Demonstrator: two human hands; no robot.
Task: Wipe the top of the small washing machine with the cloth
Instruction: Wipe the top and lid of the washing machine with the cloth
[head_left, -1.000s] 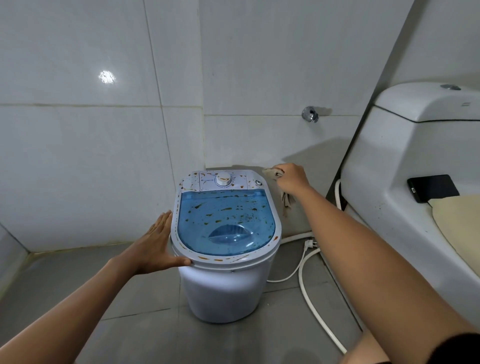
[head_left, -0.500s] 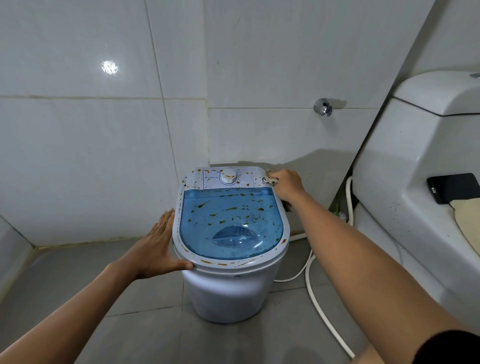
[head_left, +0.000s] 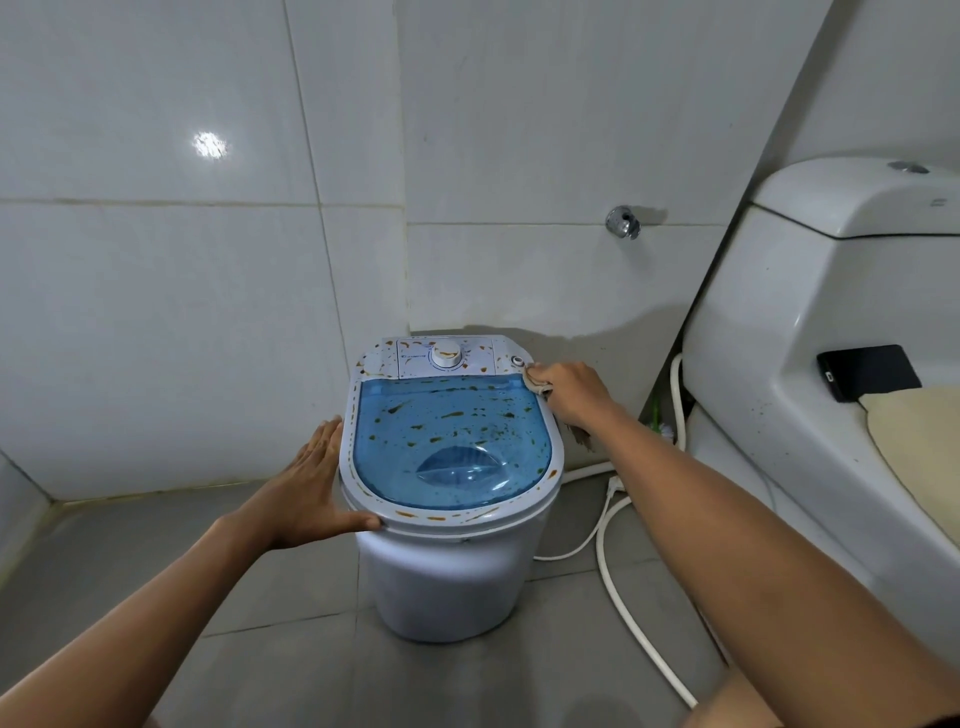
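My left hand lies flat and open against the near left rim of the small white washing machine, fingers spread and holding nothing, thumb along the front edge. The machine stands on the grey tiled floor in the corner, its translucent blue lid and white control panel flecked with orange-brown stains. At the far right corner of the top, my right hand is closed round a crumpled beige cloth pressed on the rim, with a white toilet further right.
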